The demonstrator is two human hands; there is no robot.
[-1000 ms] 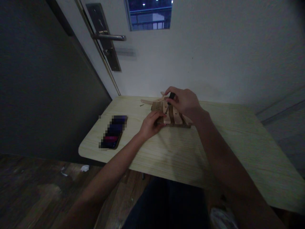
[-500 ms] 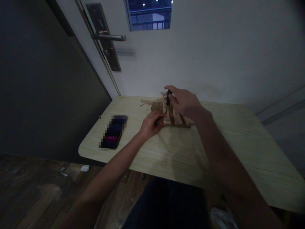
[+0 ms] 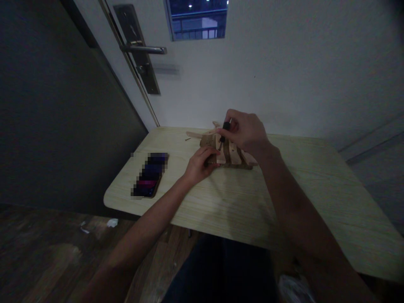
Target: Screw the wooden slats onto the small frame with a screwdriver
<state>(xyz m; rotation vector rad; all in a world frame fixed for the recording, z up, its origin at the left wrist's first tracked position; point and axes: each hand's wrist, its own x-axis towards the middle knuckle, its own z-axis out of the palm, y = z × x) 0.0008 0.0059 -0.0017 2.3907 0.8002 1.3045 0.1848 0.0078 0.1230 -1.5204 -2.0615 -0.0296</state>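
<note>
Black-handled screwdriver [image 3: 226, 126], pinched in the bare right hand [image 3: 248, 131], points down at a slatted two-tone wooden piece [image 3: 235, 156]. The bare left hand [image 3: 198, 165] grips that piece's left end.

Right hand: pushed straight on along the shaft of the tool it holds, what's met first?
Most likely the pale slat of the wooden piece, below the black-handled tool in the right hand. Tip contact is unclear at this depth. The left hand's fingers lie close beside that line.

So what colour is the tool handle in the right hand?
The tool handle is black; see the head view.
</note>
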